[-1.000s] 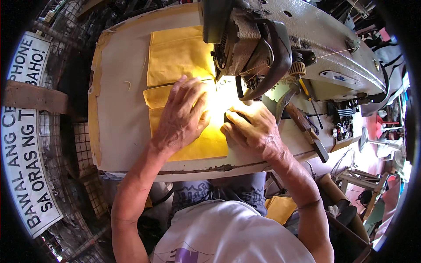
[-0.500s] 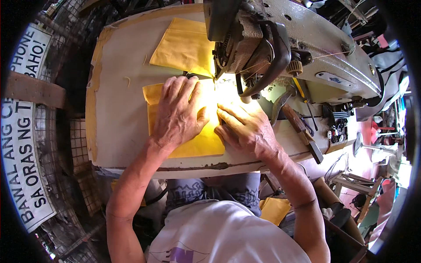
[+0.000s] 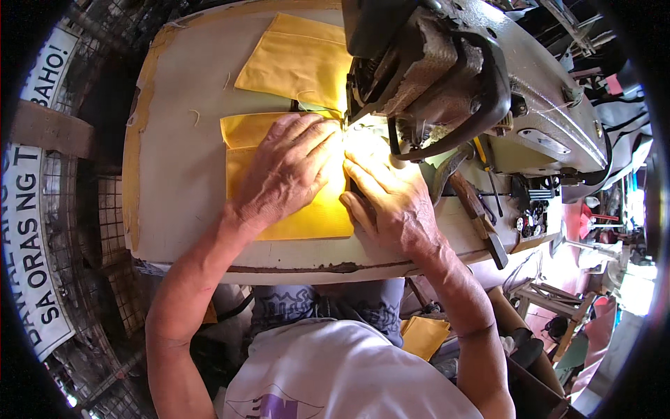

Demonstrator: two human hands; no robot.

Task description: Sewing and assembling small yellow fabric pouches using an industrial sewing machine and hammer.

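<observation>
A yellow fabric piece [image 3: 321, 222] with a folded seam near its top lies flat on the sewing table [image 3: 174, 188]. On top of it rests my left hand [image 3: 286, 171], palm down, its fingers reaching toward the needle area of the sewing machine [image 3: 427, 77]. My right hand [image 3: 396, 202] lies at the right edge of the same fabric, fingers laid out just below the machine head. A second yellow piece [image 3: 293, 59] lies beyond, its near edge close to the needle. Bright lamp light washes out the fabric by my fingertips, and the needle itself is hard to make out.
Right of my right hand lie a wooden-handled hammer [image 3: 474, 209], a yellow-handled screwdriver [image 3: 486, 160] and several bobbins [image 3: 534, 218]. More yellow fabric [image 3: 424, 336] is beside my lap. Wire mesh with a lettered sign [image 3: 35, 244] stands at the left.
My view has shifted a little, so the machine head sits further right. The near yellow piece seems slightly further toward the needle, with both hands still on it.
</observation>
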